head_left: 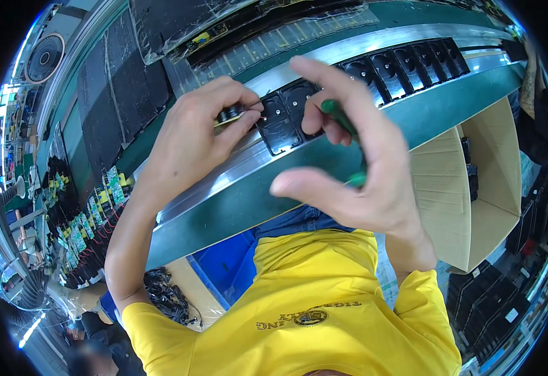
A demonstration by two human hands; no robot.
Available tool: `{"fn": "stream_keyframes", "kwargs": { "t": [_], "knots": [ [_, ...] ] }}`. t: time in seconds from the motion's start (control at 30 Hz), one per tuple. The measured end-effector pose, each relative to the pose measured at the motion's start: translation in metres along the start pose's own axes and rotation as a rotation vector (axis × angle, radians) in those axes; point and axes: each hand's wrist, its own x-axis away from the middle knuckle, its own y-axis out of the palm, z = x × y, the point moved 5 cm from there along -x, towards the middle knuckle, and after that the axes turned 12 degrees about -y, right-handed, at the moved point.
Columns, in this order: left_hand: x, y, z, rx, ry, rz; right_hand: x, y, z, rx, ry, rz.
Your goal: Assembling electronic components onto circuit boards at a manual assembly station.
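My left hand (202, 128) pinches a small circuit board with a black part (230, 114) and holds it at the left edge of a black plastic housing (280, 122) on the conveyor. My right hand (355, 150) grips a green-handled screwdriver (343, 122), its fingers curled over the housing and the thumb stretched out to the left. The tool's tip is hidden behind my fingers.
A row of several more black housings (405, 62) runs along the metal rail (236, 172) to the right. An open cardboard box (474, 188) stands at the right. Green circuit boards (92, 213) lie at the left, black cables (167, 297) below, and a fan (43, 57) at the top left.
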Motion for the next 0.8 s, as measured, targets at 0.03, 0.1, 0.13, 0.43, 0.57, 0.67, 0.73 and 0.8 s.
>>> {"fn": "stream_keyframes", "kwargs": {
  "t": [0.03, 0.1, 0.13, 0.43, 0.57, 0.67, 0.73, 0.8],
  "knots": [
    [0.002, -0.001, -0.003, -0.03, 0.058, 0.0, -0.007, -0.002, -0.001, -0.286, 0.056, 0.07],
    [0.003, -0.001, -0.007, -0.059, 0.124, -0.003, -0.017, 0.003, 0.004, -0.567, 0.108, 0.146],
    [0.002, 0.0, -0.008, -0.118, 0.186, 0.005, -0.027, 0.008, 0.014, -0.632, 0.117, 0.227],
    [0.0, 0.002, -0.017, -0.367, 0.468, 0.175, -0.077, 0.064, 0.074, -1.021, 0.199, 0.423],
    [0.008, 0.006, -0.019, -0.372, 0.466, 0.231, -0.071, 0.062, 0.06, -0.93, 0.212, 0.456],
    [0.007, 0.016, -0.021, -0.384, 0.539, 0.273, -0.063, 0.066, 0.066, -0.956, 0.258, 0.445],
    [0.009, 0.015, -0.02, -0.395, 0.53, 0.265, -0.064, 0.07, 0.063, -0.984, 0.23, 0.419],
    [0.013, 0.013, -0.019, -0.42, 0.529, 0.29, -0.061, 0.069, 0.066, -0.983, 0.165, 0.368]
  ]
}}
